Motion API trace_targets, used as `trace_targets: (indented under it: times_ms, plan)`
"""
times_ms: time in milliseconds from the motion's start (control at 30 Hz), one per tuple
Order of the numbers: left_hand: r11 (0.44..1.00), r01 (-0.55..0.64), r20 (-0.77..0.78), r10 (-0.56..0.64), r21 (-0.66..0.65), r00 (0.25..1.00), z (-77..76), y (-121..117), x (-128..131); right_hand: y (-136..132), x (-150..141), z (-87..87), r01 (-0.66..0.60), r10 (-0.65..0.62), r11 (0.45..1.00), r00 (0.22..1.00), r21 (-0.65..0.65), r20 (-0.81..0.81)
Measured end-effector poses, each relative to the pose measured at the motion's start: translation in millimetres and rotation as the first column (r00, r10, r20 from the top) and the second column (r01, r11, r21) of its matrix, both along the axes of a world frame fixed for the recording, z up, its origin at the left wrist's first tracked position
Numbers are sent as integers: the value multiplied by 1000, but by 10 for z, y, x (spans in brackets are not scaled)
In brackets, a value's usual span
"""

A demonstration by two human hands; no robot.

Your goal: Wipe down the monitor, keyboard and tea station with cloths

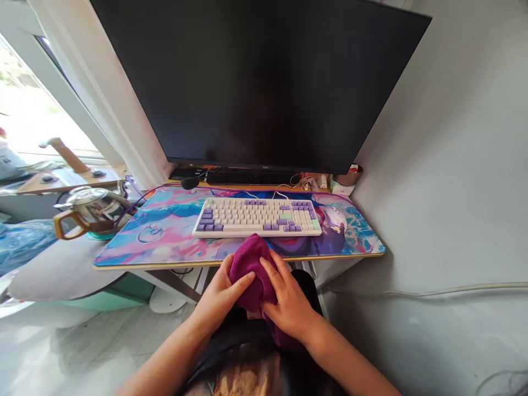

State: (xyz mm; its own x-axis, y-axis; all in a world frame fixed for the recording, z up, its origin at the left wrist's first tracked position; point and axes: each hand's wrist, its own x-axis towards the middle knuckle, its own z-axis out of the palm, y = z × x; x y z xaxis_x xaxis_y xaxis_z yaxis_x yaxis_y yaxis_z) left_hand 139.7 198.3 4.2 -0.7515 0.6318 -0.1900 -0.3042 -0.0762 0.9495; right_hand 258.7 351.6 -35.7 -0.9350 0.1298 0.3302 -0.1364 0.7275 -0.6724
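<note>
Both hands grip a bunched magenta cloth [252,264] just in front of the desk's near edge. My left hand [223,291] pinches its left side, thumb lying across the front. On the right side my right hand [284,297] has its fingers pressed over the folds, and part of the cloth hangs down beneath it. Beyond the cloth lies a white and purple keyboard [256,217] on a colourful desk mat [173,247]. A pale patterned mouse [336,219] rests to the right of the keyboard.
A large dark monitor [264,82] stands behind the keyboard, with a black soundbar [247,176] beneath it. A microphone [190,182] and tangled cables [305,181] are near its base. To the left, a glass kettle [93,206] stands on a side table [66,269]. A grey wall [445,165] borders the right.
</note>
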Motion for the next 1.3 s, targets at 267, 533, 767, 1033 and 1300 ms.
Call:
trace_targets:
  times_ms: [267, 533, 767, 1033, 1300]
  plan:
    - [998, 54, -106, -56, -17, 993, 2, -112, -80, 192, 175, 175, 175, -163, 981, 977, 82, -136]
    - [992, 120, -211, -127, -43, 969, 15, -139, -81, 994, 682, 244, 633, -583, 753, 768, 178, -267]
    - [989, 130, -209, -143, -73, 967, -22, -168, -122, 1394, 696, 19, 709, -731, 567, 668, 419, -141]
    - [977, 163, -308, -199, -140, 930, -142, -250, -199, 765, 281, 243, 547, -719, 563, 694, 619, 42]
    - [976, 161, -451, -210, -146, 868, -291, -327, -198, -56, -361, 469, 317, -392, 892, 897, 322, 204]
